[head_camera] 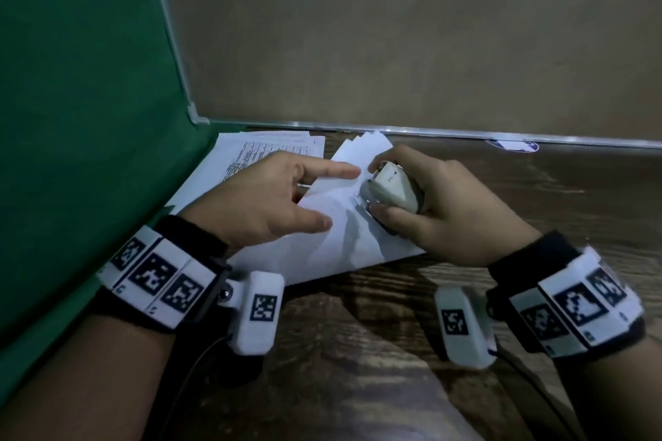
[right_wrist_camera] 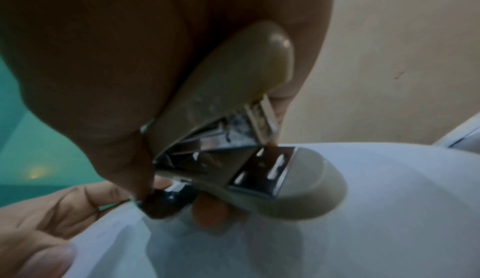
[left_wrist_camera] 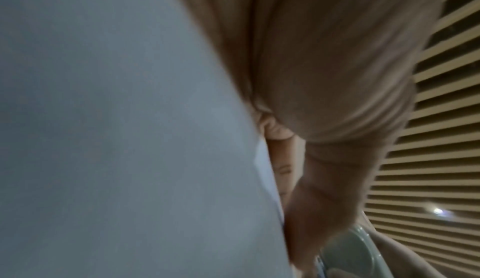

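Stapler point(head_camera: 388, 191), its mouth parted, sits over the right edge of the paper point(head_camera: 344, 243), the right grip point(head_camera: 440, 204) curled round it. The left grip point(head_camera: 272, 197) rests on the paper, fingers spread straight. Printed sheets point(head_camera: 258, 150) lie behind the paper on the desk point(head_camera: 358, 333); a green board point(head_camera: 89, 118) stands left of it.

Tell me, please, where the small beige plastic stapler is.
Head view, centre-right: the right hand grips the stapler over the white paper sheets, beside the left hand.
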`<act>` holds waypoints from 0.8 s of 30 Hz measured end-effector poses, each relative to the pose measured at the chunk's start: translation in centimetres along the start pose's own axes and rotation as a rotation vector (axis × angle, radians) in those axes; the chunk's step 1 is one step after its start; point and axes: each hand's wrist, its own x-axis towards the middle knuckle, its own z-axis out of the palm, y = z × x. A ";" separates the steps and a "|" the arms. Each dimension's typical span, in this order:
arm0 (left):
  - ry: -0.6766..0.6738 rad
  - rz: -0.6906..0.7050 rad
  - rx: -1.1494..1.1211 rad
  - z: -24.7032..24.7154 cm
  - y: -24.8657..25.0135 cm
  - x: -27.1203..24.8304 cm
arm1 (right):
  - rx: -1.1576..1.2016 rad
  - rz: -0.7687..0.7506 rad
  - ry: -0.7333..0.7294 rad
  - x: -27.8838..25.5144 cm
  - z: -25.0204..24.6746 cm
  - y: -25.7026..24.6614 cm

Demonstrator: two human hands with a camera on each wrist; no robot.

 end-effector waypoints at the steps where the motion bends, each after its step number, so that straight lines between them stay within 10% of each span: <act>1: 0.021 0.023 -0.052 0.2 0.0 -0.3 | -0.013 -0.015 -0.007 0.0 0.1 -0.3; 24: 0.336 0.130 -0.118 2.4 1.4 -0.9 | -0.054 -0.078 0.163 -0.5 0.2 -1.3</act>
